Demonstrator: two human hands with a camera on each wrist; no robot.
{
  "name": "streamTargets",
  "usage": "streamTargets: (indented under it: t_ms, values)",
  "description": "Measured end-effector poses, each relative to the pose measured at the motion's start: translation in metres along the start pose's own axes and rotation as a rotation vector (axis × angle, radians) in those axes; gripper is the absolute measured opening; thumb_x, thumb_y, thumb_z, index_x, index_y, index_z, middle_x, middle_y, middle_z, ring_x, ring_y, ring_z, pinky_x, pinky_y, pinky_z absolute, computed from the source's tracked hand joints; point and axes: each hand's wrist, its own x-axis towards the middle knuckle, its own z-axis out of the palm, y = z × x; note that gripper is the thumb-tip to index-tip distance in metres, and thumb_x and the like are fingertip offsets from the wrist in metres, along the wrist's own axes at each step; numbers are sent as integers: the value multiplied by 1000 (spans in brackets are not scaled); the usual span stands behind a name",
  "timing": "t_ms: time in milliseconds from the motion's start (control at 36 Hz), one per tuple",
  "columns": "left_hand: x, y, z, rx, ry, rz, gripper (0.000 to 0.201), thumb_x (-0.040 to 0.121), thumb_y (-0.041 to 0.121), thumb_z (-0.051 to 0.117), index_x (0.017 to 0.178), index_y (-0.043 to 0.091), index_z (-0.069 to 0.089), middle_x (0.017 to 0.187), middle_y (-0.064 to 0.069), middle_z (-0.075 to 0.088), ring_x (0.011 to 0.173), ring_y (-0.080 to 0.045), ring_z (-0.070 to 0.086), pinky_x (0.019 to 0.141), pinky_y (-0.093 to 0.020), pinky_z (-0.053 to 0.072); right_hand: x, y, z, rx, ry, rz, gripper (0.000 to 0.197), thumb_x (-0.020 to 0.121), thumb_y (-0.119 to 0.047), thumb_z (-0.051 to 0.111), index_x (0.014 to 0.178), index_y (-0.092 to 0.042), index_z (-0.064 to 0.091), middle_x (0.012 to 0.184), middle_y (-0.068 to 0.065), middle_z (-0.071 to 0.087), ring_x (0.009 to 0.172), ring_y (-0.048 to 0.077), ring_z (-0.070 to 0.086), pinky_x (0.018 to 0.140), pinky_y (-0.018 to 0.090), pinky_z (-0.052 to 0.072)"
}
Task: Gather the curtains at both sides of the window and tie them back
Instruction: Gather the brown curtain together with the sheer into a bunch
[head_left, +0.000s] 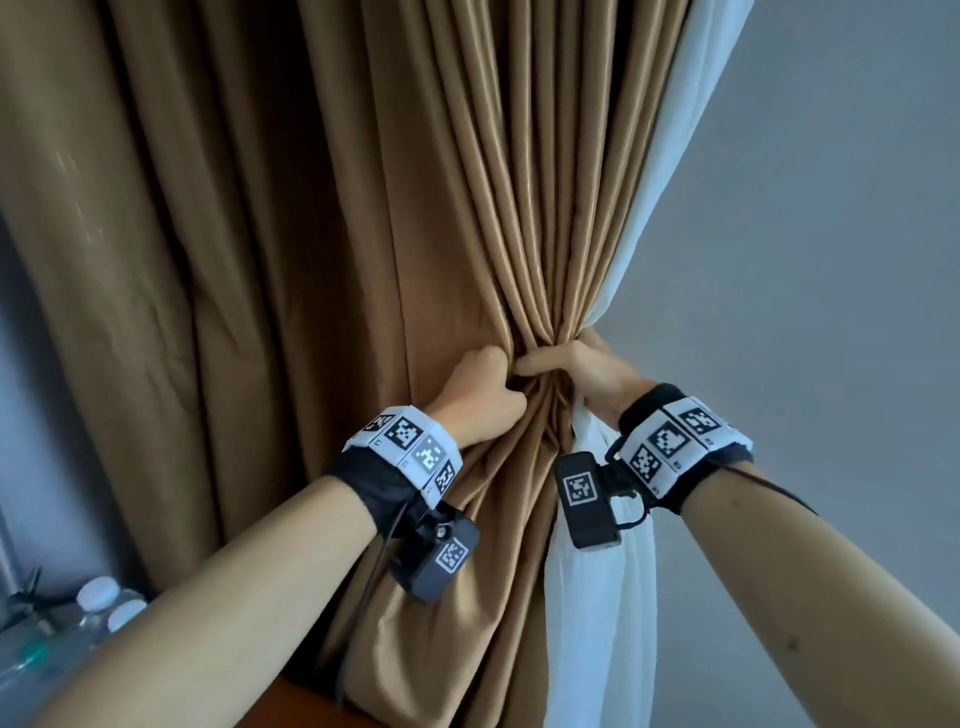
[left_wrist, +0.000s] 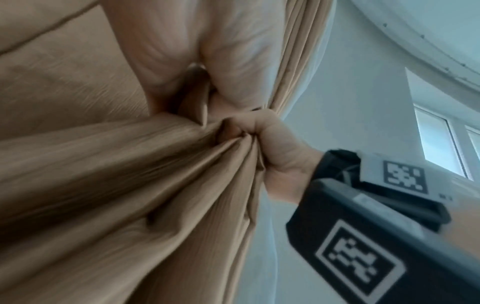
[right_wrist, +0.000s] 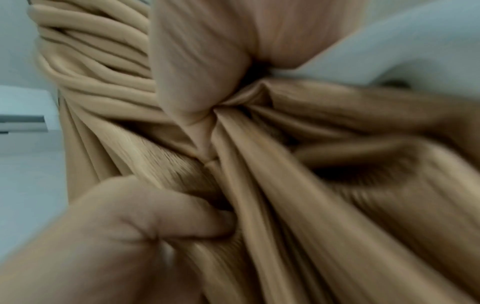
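Both fists clutch tan curtain (head_left: 540, 234): left hand (head_left: 480, 389), right hand (head_left: 587, 371); fingertips buried in folds.

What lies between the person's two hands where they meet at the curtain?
Only bunched folds of the tan curtain lie between the left hand and right hand; the head view shows it.

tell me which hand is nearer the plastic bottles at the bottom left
Left. The left hand grips the tan curtain on the side toward the plastic bottles; the right hand grips the bunch on the far side.
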Motion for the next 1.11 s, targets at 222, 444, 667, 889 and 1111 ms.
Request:
streamTargets:
  t_ms: [222,444,667,889,1111]
  values:
    - [-1,2,10,14,-30,93,48,86,1,46,133,3,48,127,-16,58,116,-31,57,94,-34,49,3,1,7,-32,116,-58,130,36,-54,93,142,-17,28,128,-5,56,116,12,56,103,33,45]
    - [10,-15,1,-181,-168,134,67,73,1,58,138,12,48,127,-6,61,119,-20,55,99,-26,42,4,2,11,-254,439,-149,73,63,-37,76,126,-11,52,118,4,63,110,22,60,94,30,49]
    - [55,-40,-39,-655,307,-94,30,71,22,72,100,13,73,100,-3,74,98,-21,68,97,-39,51,4,0,1,-196,418,-150,57,77,-25,74,126,-8,51,105,0,55,98,17,56,83,24,45]
    - [87,-63,-47,-562,407,-189,88,72,23,80,146,17,31,142,-6,42,127,-23,44,103,-32,40,5,1,-2,-182,399,-149,60,74,-25,77,126,-10,52,109,-1,57,100,17,57,86,27,48]
    - [98,-51,-13,-452,335,-108,94,51,55,82,136,25,52,129,-8,58,119,-25,54,105,-40,44,5,0,-4,-167,388,-156,59,75,-23,76,127,-11,52,106,-2,56,100,16,56,86,26,47]
